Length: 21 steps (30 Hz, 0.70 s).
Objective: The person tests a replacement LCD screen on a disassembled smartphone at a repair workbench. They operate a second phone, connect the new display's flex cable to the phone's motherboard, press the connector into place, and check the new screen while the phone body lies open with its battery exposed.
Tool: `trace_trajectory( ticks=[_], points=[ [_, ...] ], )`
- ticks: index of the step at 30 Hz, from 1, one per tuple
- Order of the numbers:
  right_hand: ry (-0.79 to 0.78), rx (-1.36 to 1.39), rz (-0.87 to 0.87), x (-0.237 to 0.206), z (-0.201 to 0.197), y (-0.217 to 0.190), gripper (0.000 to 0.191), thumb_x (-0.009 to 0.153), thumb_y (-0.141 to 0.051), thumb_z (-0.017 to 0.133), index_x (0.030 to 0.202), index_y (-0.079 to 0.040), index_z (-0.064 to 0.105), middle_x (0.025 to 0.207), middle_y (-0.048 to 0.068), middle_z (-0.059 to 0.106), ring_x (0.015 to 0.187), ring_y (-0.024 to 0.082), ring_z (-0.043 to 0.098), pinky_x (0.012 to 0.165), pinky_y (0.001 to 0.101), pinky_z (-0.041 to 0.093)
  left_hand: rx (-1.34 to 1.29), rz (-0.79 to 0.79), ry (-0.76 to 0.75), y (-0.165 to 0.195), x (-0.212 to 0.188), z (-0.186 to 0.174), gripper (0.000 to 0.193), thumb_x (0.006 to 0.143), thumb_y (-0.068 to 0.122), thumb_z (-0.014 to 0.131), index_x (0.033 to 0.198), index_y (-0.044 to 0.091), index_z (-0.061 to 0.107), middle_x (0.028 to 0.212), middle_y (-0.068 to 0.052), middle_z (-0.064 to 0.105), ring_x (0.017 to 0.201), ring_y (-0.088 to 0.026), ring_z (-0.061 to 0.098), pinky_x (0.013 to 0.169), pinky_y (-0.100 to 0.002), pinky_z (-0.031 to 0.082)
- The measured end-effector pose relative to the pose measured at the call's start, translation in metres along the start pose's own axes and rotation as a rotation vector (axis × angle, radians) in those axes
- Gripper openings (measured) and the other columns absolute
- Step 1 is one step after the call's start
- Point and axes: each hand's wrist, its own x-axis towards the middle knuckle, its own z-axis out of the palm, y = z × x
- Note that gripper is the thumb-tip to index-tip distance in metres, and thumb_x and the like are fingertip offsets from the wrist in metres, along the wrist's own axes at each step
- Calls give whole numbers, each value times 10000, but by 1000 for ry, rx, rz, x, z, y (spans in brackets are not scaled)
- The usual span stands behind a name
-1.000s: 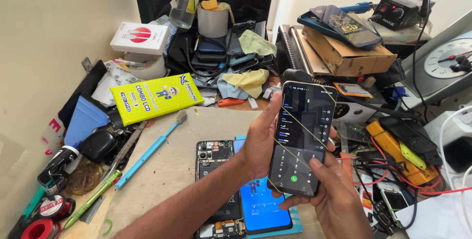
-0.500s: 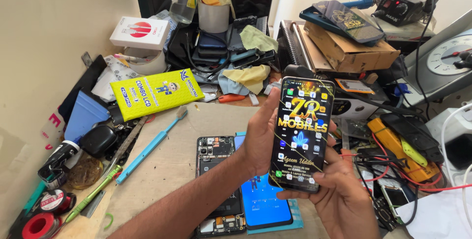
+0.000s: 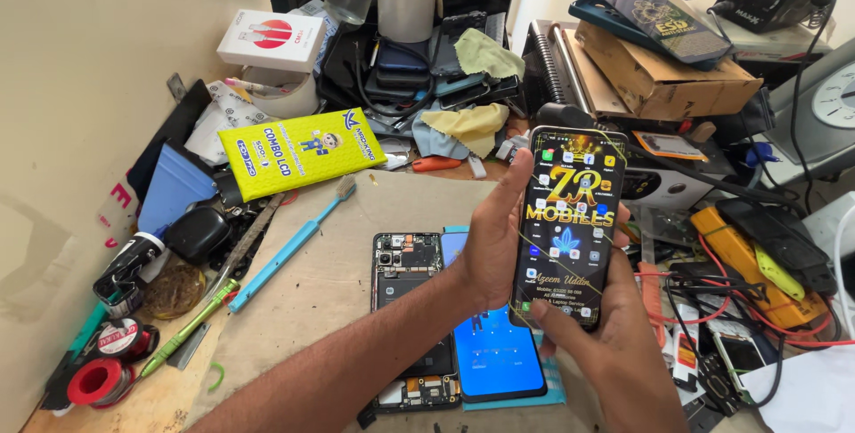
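A cluttered worktop fills the frame, a beige wall at left. At centre right, the left hand and right hand clamp a lit phone upright above an opened phone.

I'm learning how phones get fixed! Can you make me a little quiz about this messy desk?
1. True or false: both hands hold the lit phone up above the table.
2. What lies flat just under the left hand? A) an opened phone with its insides showing B) a banana C) a book
3. Fill in: the long brush lying left of the opened phone is light ____.

Key:
1. True; the right hand supports the bottom, the left grips the side.
2. A
3. blue
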Motion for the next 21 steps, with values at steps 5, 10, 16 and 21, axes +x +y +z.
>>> trace_trajectory(
  ticks=[5, 10, 16, 21],
  points=[
    [-101, 212, -66, 1, -8, 0, 737, 836, -40, 690, 1511, 0, 399, 1193, 163, 694, 992, 231, 723, 683, 425, 643, 9, 5, -11, 2, -1, 5, 776, 1196, 657, 315, 1472, -48, 488, 1214, -265, 663, 1163, -358, 692, 1006, -467, 591],
    [-139, 223, -99, 4, -13, 9, 788, 869, -30, 684, 1582, 12, 352, 1280, 219, 670, 1062, 279, 731, 730, 471, 670, 104, -3, 20, 4, 0, 9, 794, 1166, 666, 305, 1484, -40, 478, 1224, -252, 653, 1164, -346, 679, 1010, -467, 585],
    [-159, 217, -107, 8, -15, 10, 799, 852, -2, 662, 1575, 13, 322, 1307, 233, 657, 1094, 303, 732, 740, 494, 688, 107, -22, 40, 4, 0, 11, 791, 1151, 656, 312, 1536, -13, 485, 1282, -242, 649, 1167, -325, 678, 1004, -456, 586],
    [-29, 192, 44, 11, -12, 4, 852, 723, 0, 616, 1536, -50, 367, 1202, 192, 674, 977, 287, 738, 647, 497, 671, 142, -25, 63, 5, 1, 11, 764, 1162, 619, 316, 1525, -33, 483, 1270, -240, 653, 1158, -318, 679, 1005, -449, 583]
  ],
)
